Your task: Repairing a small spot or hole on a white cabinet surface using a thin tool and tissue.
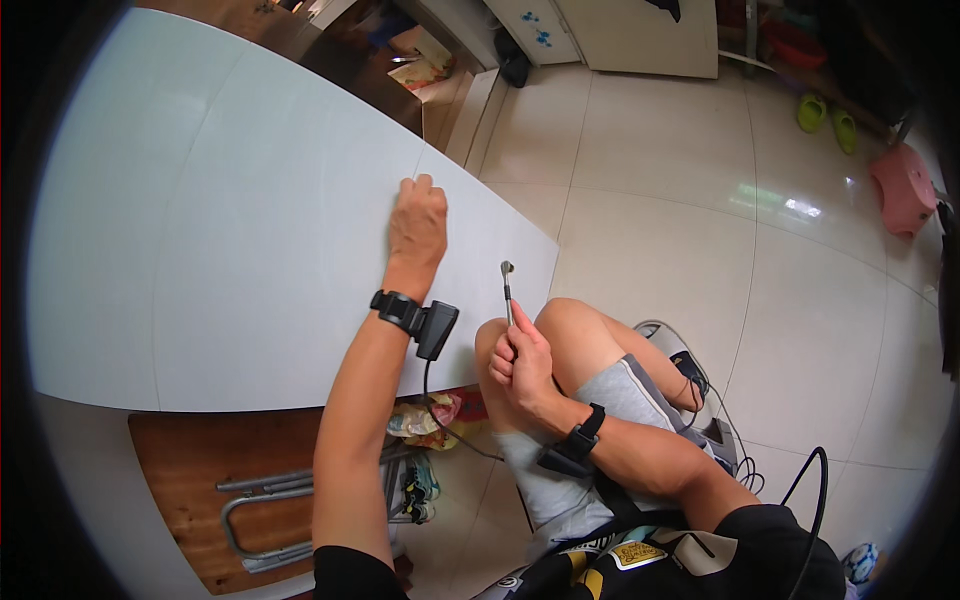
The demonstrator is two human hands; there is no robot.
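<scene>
A large white board [230, 250] fills the left and middle of the view, with a thin seam near its far edge. My left hand [418, 225] rests on it close to that seam, knuckles up and fingers curled down; whatever is under the fingertips is hidden. My right hand [523, 360] grips a metal ratchet wrench [507, 275] by its handle, above my knee. The round head of the wrench points away from me, over the right part of the board.
Below the board are a wooden panel [175, 470] and folded metal tubing [250, 488]. My bent legs [590, 350] sit right of it, near cables. On the tiled floor [660, 150] are green slippers [812, 112] and a pink stool [900, 185]; a pale cabinet [650, 35] stands behind.
</scene>
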